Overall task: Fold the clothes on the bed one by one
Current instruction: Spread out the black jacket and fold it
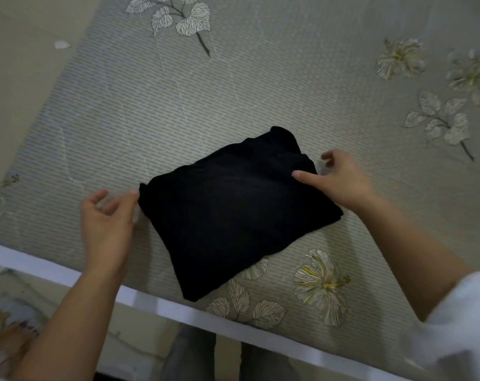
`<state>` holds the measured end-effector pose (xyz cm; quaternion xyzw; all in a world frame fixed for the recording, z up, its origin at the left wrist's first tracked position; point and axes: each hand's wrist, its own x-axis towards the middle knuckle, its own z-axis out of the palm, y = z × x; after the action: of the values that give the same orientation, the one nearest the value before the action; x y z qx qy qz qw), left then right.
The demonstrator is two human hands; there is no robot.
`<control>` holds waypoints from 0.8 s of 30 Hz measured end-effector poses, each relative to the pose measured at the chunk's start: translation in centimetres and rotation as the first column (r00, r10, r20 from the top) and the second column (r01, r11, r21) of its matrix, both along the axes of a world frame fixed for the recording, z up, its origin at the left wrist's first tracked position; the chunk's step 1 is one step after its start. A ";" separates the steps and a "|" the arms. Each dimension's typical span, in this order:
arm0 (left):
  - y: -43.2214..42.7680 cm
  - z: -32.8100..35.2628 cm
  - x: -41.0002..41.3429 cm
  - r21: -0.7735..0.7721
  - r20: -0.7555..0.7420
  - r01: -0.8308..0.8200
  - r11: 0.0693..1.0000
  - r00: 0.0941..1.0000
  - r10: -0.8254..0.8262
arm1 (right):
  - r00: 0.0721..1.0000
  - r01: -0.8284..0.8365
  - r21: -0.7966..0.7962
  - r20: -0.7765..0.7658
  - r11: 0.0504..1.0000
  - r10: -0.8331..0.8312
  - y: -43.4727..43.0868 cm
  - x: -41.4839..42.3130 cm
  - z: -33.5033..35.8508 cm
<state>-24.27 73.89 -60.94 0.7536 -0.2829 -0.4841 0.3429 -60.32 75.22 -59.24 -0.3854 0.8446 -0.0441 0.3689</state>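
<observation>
Nearest you, the white rail (68,273) crossed below your forearms. Just beyond it the black garment (233,215) lay on the sheet (205,92), folded into a flat, tilted rectangle with one corner close to the rail. Your left hand (106,224) sat beside its left corner, fingers apart and loosely curled, one fingertip touching the cloth. Your right hand (340,182) was at the far right edge: thumb straight on the cloth, fingers curved, apart, clear of it. Farther off, flowers (401,59) were printed on the sheet.

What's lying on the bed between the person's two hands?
A folded black garment lies between the left hand and right hand, seen in the head view.
</observation>
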 end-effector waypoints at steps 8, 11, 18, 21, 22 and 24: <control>6.0 -0.1 -5.2 0.199 -0.018 0.240 0.950 0.970 -0.241 | 0.861 0.417 0.011 0.315 0.909 -0.399 0.8 3.0 -0.8; 5.7 0.6 -5.1 0.242 -0.069 0.215 0.946 0.977 -0.204 | 0.788 0.460 0.135 0.394 0.878 -0.473 2.0 3.6 0.7; 4.4 5.2 -4.1 0.201 -0.175 0.365 0.909 0.926 -0.333 | 0.773 0.449 0.062 0.474 0.892 -0.422 8.1 4.2 6.7; 4.2 9.2 -5.7 0.136 -0.207 0.457 0.879 0.881 -0.426 | 0.761 0.492 -0.008 0.488 0.871 -0.426 11.3 3.8 10.0; 4.2 10.6 -6.5 0.114 -0.219 0.485 0.867 0.863 -0.454 | 0.752 0.516 -0.029 0.493 0.856 -0.437 12.5 3.4 11.2; 4.1 13.4 -8.3 0.074 -0.243 0.549 0.832 0.819 -0.519 | 0.723 0.576 -0.068 0.506 0.814 -0.470 14.7 2.4 14.0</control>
<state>-32.57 78.04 -47.58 0.6096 -0.4099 -0.6575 0.1676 -57.90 89.92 -45.27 -0.1458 0.7943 -0.3315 0.4878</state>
